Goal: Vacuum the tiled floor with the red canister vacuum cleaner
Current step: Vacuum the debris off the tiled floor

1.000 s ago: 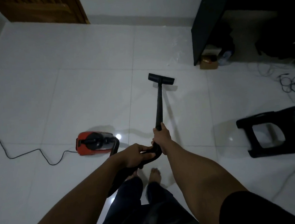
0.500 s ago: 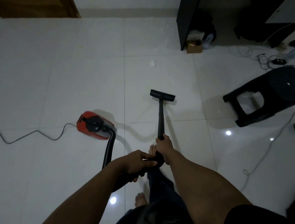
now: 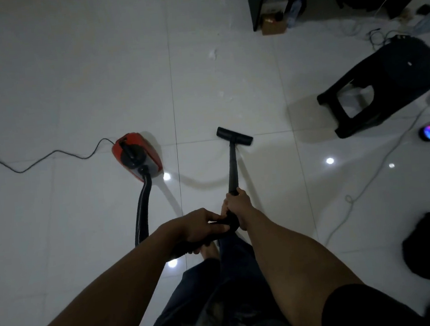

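White glossy tiles make up the floor (image 3: 70,71), the biggest thing we see, and it runs to dark furniture at its far right corner. A black stool (image 3: 393,79) stands toward the floor's right edge. The red vacuum cleaner (image 3: 140,153) sits near the middle of the floor, its power cord (image 3: 39,158) trailing off to the left edge. Its black hose (image 3: 142,208) curves back from the canister to the left hand (image 3: 198,226), which is wrapped round the hose end. The right hand (image 3: 237,207), just ahead of it, is clamped on the wand (image 3: 232,166), so the two hands sit close together. The nozzle (image 3: 234,136) lies flat on the tiles, right of the canister. Pale scraps (image 3: 211,54) lie beyond the nozzle, toward the far edge. We judge the job under way and far from done: those scraps wait, and we cannot tell which tiles are already clean.
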The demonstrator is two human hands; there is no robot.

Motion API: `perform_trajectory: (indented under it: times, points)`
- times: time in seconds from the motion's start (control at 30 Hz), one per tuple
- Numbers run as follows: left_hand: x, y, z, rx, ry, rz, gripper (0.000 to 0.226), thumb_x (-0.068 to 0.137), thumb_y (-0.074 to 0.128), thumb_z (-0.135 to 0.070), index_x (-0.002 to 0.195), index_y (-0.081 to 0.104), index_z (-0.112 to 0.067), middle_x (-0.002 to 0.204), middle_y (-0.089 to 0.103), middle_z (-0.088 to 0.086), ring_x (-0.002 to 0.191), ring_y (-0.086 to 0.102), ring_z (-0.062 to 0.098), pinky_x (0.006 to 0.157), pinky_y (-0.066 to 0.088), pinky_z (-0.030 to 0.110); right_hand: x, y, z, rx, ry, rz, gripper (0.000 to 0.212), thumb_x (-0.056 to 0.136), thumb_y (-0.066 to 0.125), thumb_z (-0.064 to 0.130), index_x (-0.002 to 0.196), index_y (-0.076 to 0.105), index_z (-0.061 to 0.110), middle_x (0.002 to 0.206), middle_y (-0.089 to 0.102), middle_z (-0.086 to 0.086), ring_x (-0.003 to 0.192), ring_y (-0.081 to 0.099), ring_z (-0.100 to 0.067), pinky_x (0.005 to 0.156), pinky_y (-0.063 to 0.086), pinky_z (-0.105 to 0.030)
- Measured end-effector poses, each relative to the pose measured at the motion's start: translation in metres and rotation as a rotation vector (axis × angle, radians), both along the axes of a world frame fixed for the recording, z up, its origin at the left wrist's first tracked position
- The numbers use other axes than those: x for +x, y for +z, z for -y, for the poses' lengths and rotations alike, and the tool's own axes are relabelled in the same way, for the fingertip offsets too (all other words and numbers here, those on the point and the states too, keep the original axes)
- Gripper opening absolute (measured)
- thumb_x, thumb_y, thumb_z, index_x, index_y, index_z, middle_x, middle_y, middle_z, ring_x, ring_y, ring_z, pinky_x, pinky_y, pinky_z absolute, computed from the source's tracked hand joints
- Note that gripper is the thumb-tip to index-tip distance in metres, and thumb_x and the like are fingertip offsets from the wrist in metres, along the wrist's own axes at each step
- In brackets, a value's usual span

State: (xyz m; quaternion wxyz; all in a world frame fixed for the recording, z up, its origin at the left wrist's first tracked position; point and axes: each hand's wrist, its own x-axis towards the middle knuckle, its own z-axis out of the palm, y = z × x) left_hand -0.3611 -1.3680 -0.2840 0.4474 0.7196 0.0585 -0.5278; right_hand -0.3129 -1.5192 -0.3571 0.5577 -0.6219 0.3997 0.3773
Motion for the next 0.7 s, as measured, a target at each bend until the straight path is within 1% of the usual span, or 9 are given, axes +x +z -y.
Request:
perform_trajectory:
  times: [0.17,0.3,0.33,0.4,0.47,0.53,0.57,0.67,0.7]
  points:
    - [-0.003,-0.009,0.011,-0.009,-0.024,0.002,0.051,0.094,0.062,-0.048,0.141,0.054,-0.031,0.074,0.065,0.008,0.045,0.059,0.017,0.046,0.052,0.028,-0.006,-0.009,0.012,-0.018,0.072,0.006,0.055,0.101,0.045,0.019,0.151,0.026,0.03,0.076,0.055,-0.014,0.054,0.053,-0.021,0.049,0.049,-0.028]
    - [0.008,-0.009,0.025,0.007,-0.005,0.047,0.05,0.096,0.061,-0.045,0.142,0.053,-0.028,0.063,0.068,-0.008,0.042,0.061,0.004,0.045,0.049,0.019,0.012,-0.009,0.021,0.006,0.05,-0.014,0.053,0.101,0.045,0.019,0.15,0.028,0.031,0.077,0.052,-0.01,0.053,0.05,-0.019,0.048,0.048,-0.028]
    - [0.012,-0.009,0.028,0.012,0.005,0.054,0.05,0.096,0.061,-0.045,0.143,0.053,-0.028,0.063,0.069,-0.009,0.043,0.061,0.003,0.045,0.049,0.018,0.018,-0.009,0.024,0.004,0.056,-0.014,0.052,0.101,0.045,0.018,0.149,0.029,0.03,0.078,0.051,-0.01,0.053,0.049,-0.019,0.047,0.048,-0.027]
    - [0.022,-0.008,0.035,0.026,-0.014,0.066,0.051,0.097,0.059,-0.045,0.145,0.05,-0.029,0.072,0.069,-0.001,0.042,0.061,0.003,0.046,0.049,0.018,0.029,-0.01,0.029,-0.004,0.073,-0.015,0.049,0.101,0.045,0.017,0.148,0.031,0.027,0.079,0.05,-0.009,0.053,0.048,-0.019,0.046,0.047,-0.027]
    - [0.037,-0.007,0.04,0.03,-0.036,0.062,0.053,0.098,0.058,-0.044,0.147,0.047,-0.027,0.074,0.066,0.002,0.039,0.06,0.002,0.042,0.045,0.014,0.042,-0.012,0.034,-0.004,0.073,-0.027,0.051,0.101,0.045,0.018,0.149,0.03,0.028,0.084,0.052,-0.011,0.054,0.049,-0.019,0.052,0.049,-0.029]
    - [0.055,-0.01,0.047,0.031,-0.027,0.042,0.053,0.099,0.057,-0.044,0.147,0.047,-0.025,0.072,0.065,0.002,0.04,0.059,0.002,0.041,0.043,0.012,0.059,-0.013,0.04,-0.003,0.077,-0.047,0.057,0.101,0.046,0.02,0.151,0.023,0.032,0.092,0.056,-0.014,0.057,0.051,-0.02,0.062,0.05,-0.034]
    - [0.062,-0.01,0.05,0.027,-0.017,0.032,0.053,0.098,0.057,-0.044,0.147,0.047,-0.025,0.07,0.065,0.001,0.04,0.06,0.002,0.041,0.043,0.013,0.066,-0.013,0.043,-0.003,0.086,-0.05,0.059,0.101,0.046,0.02,0.152,0.021,0.034,0.095,0.057,-0.015,0.058,0.052,-0.02,0.063,0.05,-0.035]
    - [0.088,-0.018,0.064,0.02,0.01,-0.002,0.053,0.096,0.058,-0.05,0.144,0.05,-0.029,0.063,0.067,-0.001,0.044,0.062,0.005,0.043,0.046,0.015,0.1,-0.016,0.056,-0.042,0.151,-0.047,0.062,0.101,0.047,0.02,0.154,0.019,0.034,0.11,0.061,-0.016,0.064,0.054,-0.022,0.053,0.05,-0.031]
    - [0.094,-0.021,0.068,0.011,0.028,-0.019,0.054,0.094,0.059,-0.053,0.142,0.052,-0.031,0.062,0.067,-0.001,0.046,0.063,0.008,0.044,0.049,0.019,0.11,-0.017,0.06,-0.058,0.189,-0.041,0.063,0.1,0.048,0.02,0.154,0.019,0.033,0.115,0.06,-0.017,0.066,0.054,-0.023,0.052,0.05,-0.031]
